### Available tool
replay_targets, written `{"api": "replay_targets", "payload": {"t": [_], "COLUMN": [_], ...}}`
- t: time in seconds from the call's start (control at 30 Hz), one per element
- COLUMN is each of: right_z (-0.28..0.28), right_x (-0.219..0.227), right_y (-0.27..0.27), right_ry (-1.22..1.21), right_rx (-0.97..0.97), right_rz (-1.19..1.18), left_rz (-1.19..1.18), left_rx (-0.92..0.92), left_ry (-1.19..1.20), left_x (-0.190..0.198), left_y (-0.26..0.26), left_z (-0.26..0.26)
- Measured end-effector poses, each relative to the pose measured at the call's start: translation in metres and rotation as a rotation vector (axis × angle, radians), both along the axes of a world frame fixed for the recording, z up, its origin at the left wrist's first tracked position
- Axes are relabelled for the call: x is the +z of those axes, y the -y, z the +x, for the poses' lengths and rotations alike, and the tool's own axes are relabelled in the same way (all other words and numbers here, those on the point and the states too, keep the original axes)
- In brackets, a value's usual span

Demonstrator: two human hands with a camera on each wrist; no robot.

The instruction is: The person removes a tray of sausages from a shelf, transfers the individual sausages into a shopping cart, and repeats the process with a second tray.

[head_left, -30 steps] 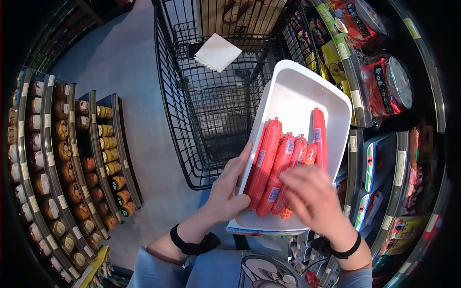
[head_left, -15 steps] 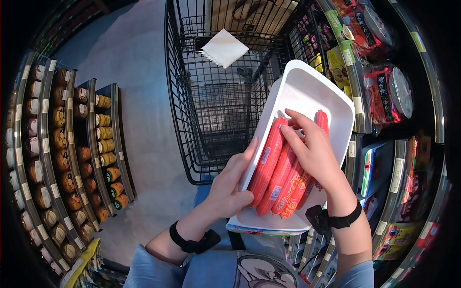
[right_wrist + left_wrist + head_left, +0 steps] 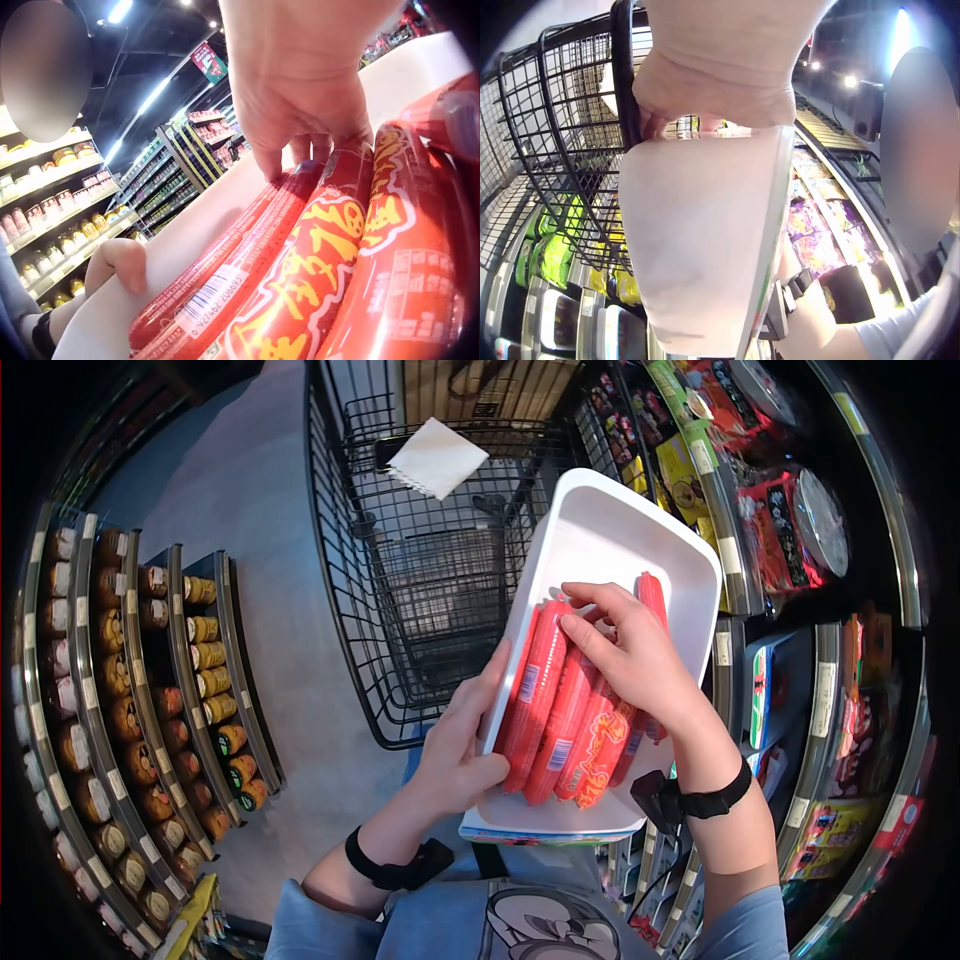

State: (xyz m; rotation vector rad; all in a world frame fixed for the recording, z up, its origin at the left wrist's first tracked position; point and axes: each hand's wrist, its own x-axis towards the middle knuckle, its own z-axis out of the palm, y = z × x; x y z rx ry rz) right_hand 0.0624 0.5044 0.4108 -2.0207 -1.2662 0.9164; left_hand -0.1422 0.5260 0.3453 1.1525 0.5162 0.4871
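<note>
A white tub (image 3: 672,538) holds several red-wrapped sausages (image 3: 540,705), most side by side and one apart at the right wall. My left hand (image 3: 458,745) grips the tub's left side, thumb over the rim; in the left wrist view the tub's outer wall (image 3: 697,240) hangs below that hand (image 3: 716,90). My right hand (image 3: 635,655) reaches into the tub, its thumb and fingers bent around the upper ends of the sausages. The right wrist view shows this hand (image 3: 304,90) with fingertips down on the sausages (image 3: 300,277), whose labels are yellow; their far ends are partly hidden.
A black wire cart (image 3: 345,610) stands beyond the tub, with a white cloth or paper (image 3: 438,458) on it and a brown bag (image 3: 500,395) behind. Shelves of jars (image 3: 215,655) line the left side. Packaged goods (image 3: 790,530) fill shelves close on the right.
My right hand has moved from the lower part of the sausages up to their upper ends. The sausages have shifted closer together. My left hand keeps its grip on the tub.
</note>
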Motion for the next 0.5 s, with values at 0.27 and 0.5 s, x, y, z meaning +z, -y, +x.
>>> {"api": "replay_targets", "payload": {"t": [0.27,0.5], "right_z": [0.032,0.035], "right_x": [0.005,-0.005], "right_y": [0.022,0.02], "right_ry": [-0.035,-0.237], "right_rx": [0.191,0.051], "right_rz": [-0.044,-0.112], "left_rz": [-0.125,-0.356], "left_rx": [0.015,-0.061], "left_ry": [0.033,0.138], "left_x": [0.004,0.015], "left_y": [0.004,0.005], "left_z": [0.007,0.016]}}
